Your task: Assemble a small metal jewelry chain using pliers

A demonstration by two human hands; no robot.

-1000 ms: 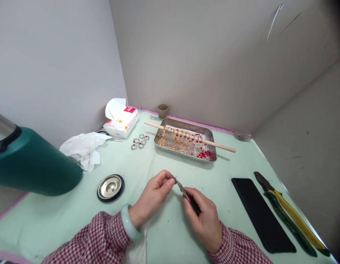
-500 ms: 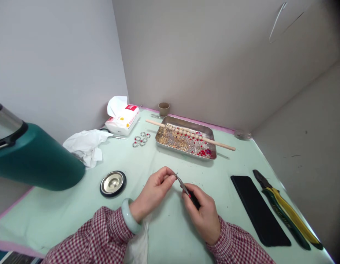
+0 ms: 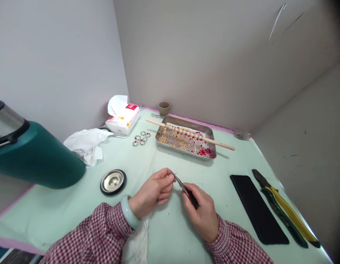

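My right hand (image 3: 203, 212) grips small black-handled pliers (image 3: 186, 191), whose tip points up-left to my left fingertips. My left hand (image 3: 153, 191) pinches a tiny piece of metal at that tip, too small to identify. A pale green bangle (image 3: 128, 212) sits on my left wrist. Both hands hover just above the mint-green table cover (image 3: 76, 205), near its front centre. Behind them stands a steel tray (image 3: 186, 141) full of gold and red beads, with a wooden stick (image 3: 190, 134) threaded with pale beads lying across it.
Several finished bead rings (image 3: 141, 138) lie left of the tray. A tissue pack (image 3: 123, 118), crumpled tissue (image 3: 86, 143) and small cup (image 3: 163, 108) sit behind. A green flask (image 3: 32, 154) lies left, its lid (image 3: 113, 181) nearby. Right: black case (image 3: 258, 209), green-yellow pliers (image 3: 285, 211).
My left fingers have curled in slightly around the pliers' tip; both hands stay almost in place. The view has shifted a little.
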